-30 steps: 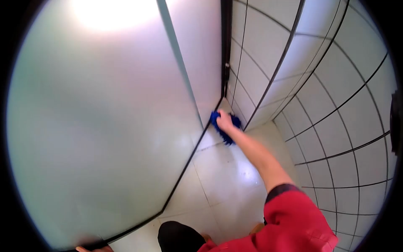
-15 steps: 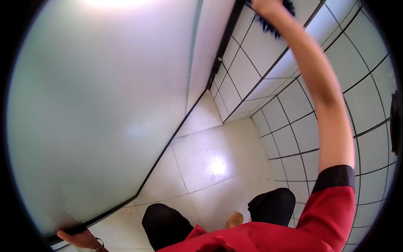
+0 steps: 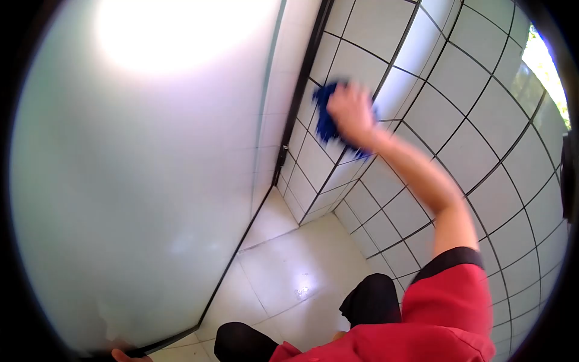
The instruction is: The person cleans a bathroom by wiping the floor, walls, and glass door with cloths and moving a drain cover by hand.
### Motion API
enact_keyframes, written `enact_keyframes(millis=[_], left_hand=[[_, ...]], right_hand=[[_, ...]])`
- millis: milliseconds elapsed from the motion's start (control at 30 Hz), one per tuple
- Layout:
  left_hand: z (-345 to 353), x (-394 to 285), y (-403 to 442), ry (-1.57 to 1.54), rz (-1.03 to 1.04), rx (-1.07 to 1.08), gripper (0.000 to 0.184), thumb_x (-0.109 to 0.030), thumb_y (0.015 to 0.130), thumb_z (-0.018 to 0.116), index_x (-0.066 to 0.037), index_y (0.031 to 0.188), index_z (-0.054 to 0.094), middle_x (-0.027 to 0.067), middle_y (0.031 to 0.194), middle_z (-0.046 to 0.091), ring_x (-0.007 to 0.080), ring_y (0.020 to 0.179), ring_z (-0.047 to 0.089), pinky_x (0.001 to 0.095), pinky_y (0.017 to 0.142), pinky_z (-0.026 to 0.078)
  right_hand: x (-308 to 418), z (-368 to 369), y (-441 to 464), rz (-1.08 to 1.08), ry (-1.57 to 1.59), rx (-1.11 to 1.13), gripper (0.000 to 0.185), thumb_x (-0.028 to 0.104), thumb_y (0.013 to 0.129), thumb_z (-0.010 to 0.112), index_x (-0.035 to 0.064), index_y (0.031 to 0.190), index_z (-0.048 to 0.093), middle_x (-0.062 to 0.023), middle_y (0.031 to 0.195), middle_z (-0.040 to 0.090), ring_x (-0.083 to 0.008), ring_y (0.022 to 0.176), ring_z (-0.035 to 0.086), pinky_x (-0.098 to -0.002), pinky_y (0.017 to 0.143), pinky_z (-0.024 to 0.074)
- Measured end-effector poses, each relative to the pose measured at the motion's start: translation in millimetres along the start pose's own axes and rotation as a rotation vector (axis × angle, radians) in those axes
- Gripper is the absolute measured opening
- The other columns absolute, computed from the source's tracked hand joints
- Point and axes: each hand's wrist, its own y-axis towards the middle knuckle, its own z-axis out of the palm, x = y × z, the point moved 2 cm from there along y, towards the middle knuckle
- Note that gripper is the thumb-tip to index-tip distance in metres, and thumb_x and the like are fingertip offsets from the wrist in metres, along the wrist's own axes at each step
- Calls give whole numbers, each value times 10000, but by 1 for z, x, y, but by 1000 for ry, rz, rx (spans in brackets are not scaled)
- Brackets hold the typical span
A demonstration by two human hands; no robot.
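My right hand (image 3: 351, 114), slightly blurred, is closed on a dark blue chenille cleaning cloth (image 3: 327, 123) with shaggy strands. The cloth lies against the white wall tiles (image 3: 353, 63) at the projecting corner, beside the dark frame of the frosted glass door (image 3: 151, 199). At the bottom left, only part of my left hand (image 3: 125, 356) shows, at the door's dark lower edge. A faint skin-toned patch appears through the glass just above it; most of that hand is out of frame.
Pale floor tiles (image 3: 289, 265) lie below, shiny under a light spot. A tiled side wall (image 3: 482, 151) with dark grout rises on the right, with a bright opening (image 3: 546, 72) at its upper edge. A dark object (image 3: 567, 178) sits at the far right.
My right hand has brought the blue cloth down the tiled wall from the top of the view. The camera view has shifted, and less of my left hand shows.
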Motion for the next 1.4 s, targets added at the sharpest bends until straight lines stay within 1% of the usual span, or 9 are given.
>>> enact_keyframes(millis=[100, 167, 267, 333, 500, 900, 1133, 1200, 1400], left_hand=[[-29, 30, 12, 55, 71, 87, 379, -363, 835, 560, 6, 870, 484, 97, 801, 538, 183, 624, 496, 324, 521, 436], [-35, 32, 14, 699, 449, 75, 328, -351, 849, 550, -43, 780, 459, 55, 689, 497, 173, 531, 461, 302, 447, 380], [-43, 44, 18, 599, 363, 109, 319, -337, 860, 534, -26, 825, 477, 69, 711, 507, 193, 560, 483, 297, 469, 400], [-30, 42, 18, 631, 363, 65, 316, -325, 865, 528, -12, 855, 486, 79, 745, 531, 197, 588, 499, 305, 497, 417], [-24, 43, 19, 157, 190, 52, 373, -270, 856, 525, 60, 1023, 473, 130, 937, 553, 204, 721, 482, 328, 652, 434], [-16, 57, 28, 43, -11, 25, 409, -265, 843, 545, 110, 1000, 505, 141, 940, 573, 216, 743, 504, 329, 666, 447], [-48, 146, 45, -57, -57, 64, 478, -241, 899, 453, 63, 1250, 341, 151, 1226, 432, 227, 1087, 439, 350, 943, 347], [-32, 108, 39, -7, 22, 18, 475, -223, 902, 444, 65, 1261, 322, 153, 1232, 427, 231, 1091, 437, 354, 952, 335], [-22, 94, 39, -174, -58, 127, 498, -216, 903, 442, 63, 1284, 284, 155, 1250, 415, 233, 1115, 426, 344, 972, 312]], right_hand=[[-147, -74, 96, 286, -313, -168, 335, 162, 743, 510, 151, 1077, 530, -88, 1077, 539, -258, 907, 515, -481, 631, 379], [-199, -118, 126, 405, 49, -330, 326, 167, 774, 500, 47, 1075, 531, -177, 1162, 475, -341, 1112, 416, -488, 934, 315], [-161, 8, 149, 64, 408, 47, 207, 168, 751, 519, 79, 928, 579, -131, 1085, 542, -280, 918, 519, -505, 702, 407], [-50, 25, 54, -203, -467, -319, 367, 221, 783, 477, 112, 1133, 501, -168, 1146, 504, -342, 998, 489, -541, 759, 383], [81, 70, -55, -497, 342, 133, 152, 179, 698, 542, 92, 764, 647, -111, 910, 565, -296, 950, 491, -448, 843, 351], [-332, -205, 177, 485, 96, -474, 316, 193, 736, 557, 83, 1031, 566, -146, 1092, 518, -308, 1059, 455, -444, 902, 343], [-62, 11, 46, -533, 84, 1, 293, 258, 603, 604, 93, 843, 645, -120, 899, 582, -330, 927, 507, -626, 813, 347], [-12, 16, -23, -600, 242, 224, 247, 226, 581, 629, 161, 818, 653, -82, 906, 586, -295, 929, 507, -493, 857, 372], [-176, -48, -47, 20, 760, -681, 341, 11, 541, 567, 132, 857, 611, -72, 980, 581, -273, 968, 505, -390, 817, 393]])
